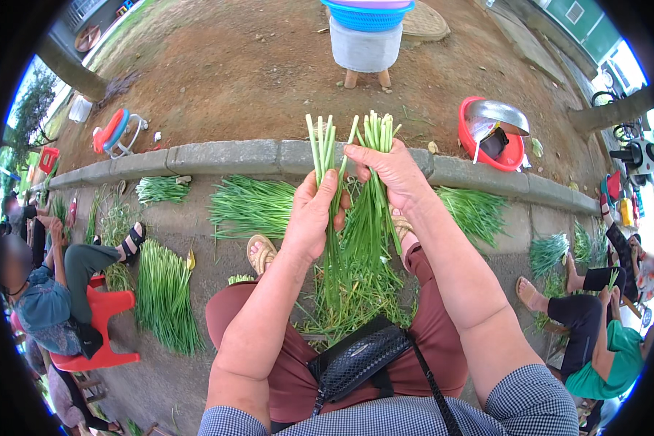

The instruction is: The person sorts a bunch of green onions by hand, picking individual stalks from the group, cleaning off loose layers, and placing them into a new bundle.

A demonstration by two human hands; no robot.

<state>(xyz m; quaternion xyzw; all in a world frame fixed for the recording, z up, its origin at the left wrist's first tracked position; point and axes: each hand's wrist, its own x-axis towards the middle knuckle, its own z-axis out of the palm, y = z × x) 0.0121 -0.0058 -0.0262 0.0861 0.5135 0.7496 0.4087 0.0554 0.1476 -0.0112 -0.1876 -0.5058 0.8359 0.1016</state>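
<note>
My left hand (pixel 311 218) is closed round a small bunch of garlic chives (pixel 323 145), pale cut ends up and green leaves hanging down. Close beside it, my right hand (pixel 394 171) grips a thicker bunch of garlic chives (pixel 370 214), also with its pale ends upward. One stalk (pixel 351 131) rises between the two bunches, near my right thumb. Below my hands, a loose pile of green leaves (pixel 356 301) lies on the ground between my feet. On my lap rests a black textured bag (pixel 363 363) with a strap.
Heaps of chives lie by the stone curb (pixel 225 156), left (pixel 251 207) and right (pixel 472 212), with another heap (pixel 166 298) nearer. Beyond stand a red basin (pixel 512 156) and a white tub (pixel 365 49) under a blue basket. People sit left (pixel 43 291) and right (pixel 610 363).
</note>
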